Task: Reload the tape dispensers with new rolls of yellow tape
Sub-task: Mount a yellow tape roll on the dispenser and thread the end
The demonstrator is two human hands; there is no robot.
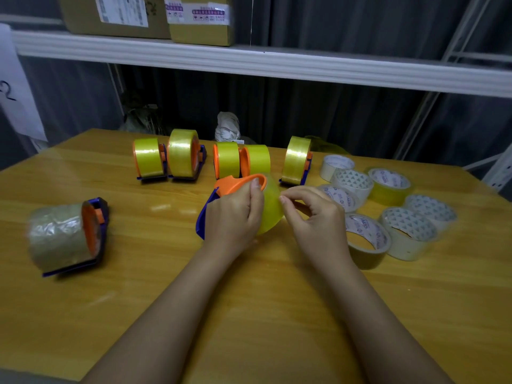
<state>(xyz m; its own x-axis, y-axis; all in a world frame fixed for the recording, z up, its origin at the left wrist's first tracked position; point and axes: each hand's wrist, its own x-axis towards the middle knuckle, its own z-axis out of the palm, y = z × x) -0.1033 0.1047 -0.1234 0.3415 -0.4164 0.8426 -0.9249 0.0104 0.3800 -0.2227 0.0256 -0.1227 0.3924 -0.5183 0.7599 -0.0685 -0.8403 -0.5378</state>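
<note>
My left hand (235, 214) grips an orange-and-blue tape dispenser (221, 189) at the table's middle, with a yellow tape roll (270, 206) mounted on it. My right hand (313, 214) pinches at the roll's right side with thumb and forefinger; whether it holds the tape end is unclear. Several dispensers loaded with yellow tape (182, 153) stand in a row behind. One dispenser with a dull brownish roll (66, 236) lies at the left.
Several loose tape rolls (388, 206), white-cored and some yellow, lie at the right of the wooden table (249, 314). A white shelf (249, 62) with cardboard boxes (155, 15) hangs above the far edge. A crumpled bag (227, 126) sits behind the row.
</note>
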